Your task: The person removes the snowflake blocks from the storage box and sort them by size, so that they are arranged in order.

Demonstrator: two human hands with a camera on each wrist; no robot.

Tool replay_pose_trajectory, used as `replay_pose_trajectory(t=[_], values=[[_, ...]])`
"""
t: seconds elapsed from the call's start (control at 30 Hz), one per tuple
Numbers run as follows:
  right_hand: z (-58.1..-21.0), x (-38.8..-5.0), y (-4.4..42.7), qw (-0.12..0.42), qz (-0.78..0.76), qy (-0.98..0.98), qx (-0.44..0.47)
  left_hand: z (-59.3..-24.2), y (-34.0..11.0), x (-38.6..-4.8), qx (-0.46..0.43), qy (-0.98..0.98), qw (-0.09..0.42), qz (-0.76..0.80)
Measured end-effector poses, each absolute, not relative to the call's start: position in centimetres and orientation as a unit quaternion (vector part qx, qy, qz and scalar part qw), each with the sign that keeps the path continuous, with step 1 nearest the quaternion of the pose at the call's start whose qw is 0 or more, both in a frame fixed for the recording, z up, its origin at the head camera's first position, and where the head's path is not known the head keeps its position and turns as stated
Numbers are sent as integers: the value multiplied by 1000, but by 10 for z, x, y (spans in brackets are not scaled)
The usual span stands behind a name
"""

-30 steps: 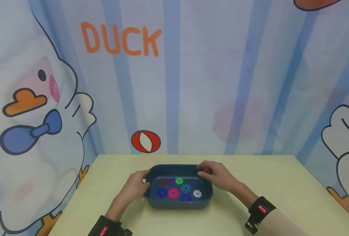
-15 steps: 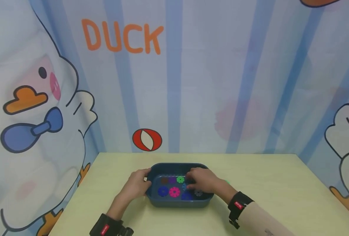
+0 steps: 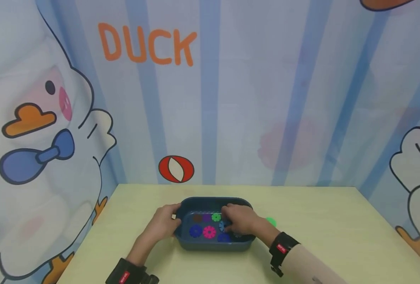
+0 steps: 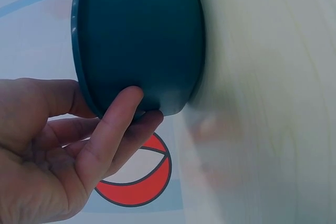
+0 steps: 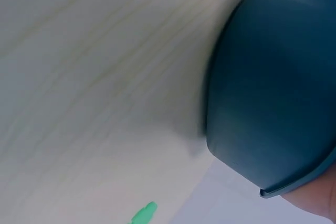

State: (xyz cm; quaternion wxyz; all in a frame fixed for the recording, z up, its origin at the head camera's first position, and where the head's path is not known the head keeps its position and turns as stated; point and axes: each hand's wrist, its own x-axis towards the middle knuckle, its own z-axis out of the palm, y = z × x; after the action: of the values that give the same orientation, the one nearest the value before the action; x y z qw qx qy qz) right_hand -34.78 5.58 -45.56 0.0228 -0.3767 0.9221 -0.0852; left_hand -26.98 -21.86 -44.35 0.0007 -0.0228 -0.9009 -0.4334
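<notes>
A dark blue-green plastic bin (image 3: 215, 246) stands on the table, with several notched plastic discs inside. My left hand (image 3: 161, 223) grips its left end; in the left wrist view the fingers (image 4: 113, 124) curl round the rim. Over the right end, my right hand (image 3: 241, 219) reaches down inside. Its fingertips are at a light blue disc (image 3: 222, 226), partly covering it; whether they pinch it is hidden. Pink (image 3: 209, 232), green (image 3: 216, 217) and dark blue (image 3: 195, 230) discs lie to the left. The right wrist view shows mostly the bin's outer wall (image 5: 273, 93).
A bright green piece (image 3: 271, 221) lies on the pale yellow table (image 3: 312, 221), right of the bin behind my right wrist. A printed cloth backdrop (image 3: 245, 98) with cartoon ducks rises at the table's back and sides.
My right hand has moved from the bin's right rim down and left into it, over the light blue and white discs. The green piece on the table has come into view. My left hand stays put.
</notes>
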Motion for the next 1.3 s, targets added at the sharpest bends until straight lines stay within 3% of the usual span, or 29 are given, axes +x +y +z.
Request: replay_pose_trajectory(t=[0.27,0.43,0.7,1.3], values=[[-457,-351,62,57,-174,906,-382,-448,-217,-268,-23,-899,1,-437],[-452,-353,74,84,-305,866,-387,-450,-218,-266,-23,-900,2,-435],[-438,-358,105,115,-450,820,-335,-448,-220,-269,-20,-905,5,-425],[-448,-360,206,128,-462,837,-263,-445,-218,-269,-26,-904,11,-428]])
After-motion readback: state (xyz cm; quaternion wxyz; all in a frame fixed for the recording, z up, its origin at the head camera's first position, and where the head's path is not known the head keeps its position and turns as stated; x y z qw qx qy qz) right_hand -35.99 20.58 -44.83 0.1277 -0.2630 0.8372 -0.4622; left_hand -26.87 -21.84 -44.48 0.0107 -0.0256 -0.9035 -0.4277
